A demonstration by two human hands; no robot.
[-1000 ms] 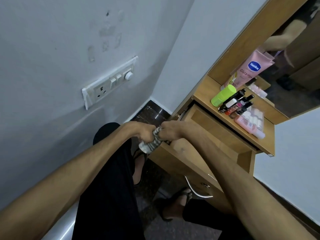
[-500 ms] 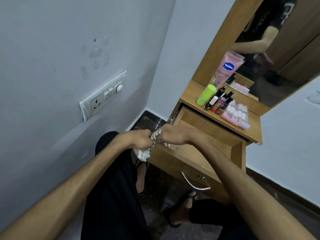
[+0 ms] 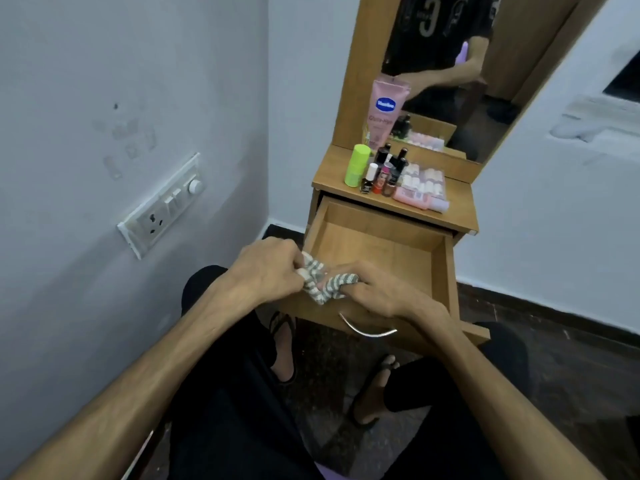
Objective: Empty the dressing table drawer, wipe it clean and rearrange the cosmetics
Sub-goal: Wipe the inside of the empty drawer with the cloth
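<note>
Standing along the surface (image 3: 453, 211) rear edge: cosmetics (image 3: 381, 174), pink tube (image 3: 383, 112). Open drawer (image 3: 381, 244) below; over its front-left corner, left hand (image 3: 266, 271) and right hand (image 3: 377, 289) both grip the striped cloth (image 3: 322, 284).

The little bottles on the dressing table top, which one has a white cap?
The dark nail polish bottle with the white cap, at the front left of the cluster, beside the lime green container; the others look dark-capped.

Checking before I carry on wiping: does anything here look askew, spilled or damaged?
Nothing spilled. The drawer is bare, cosmetics grouped on the tabletop. Only the wall above the switchboard looks marked, with patchy residue.
</note>
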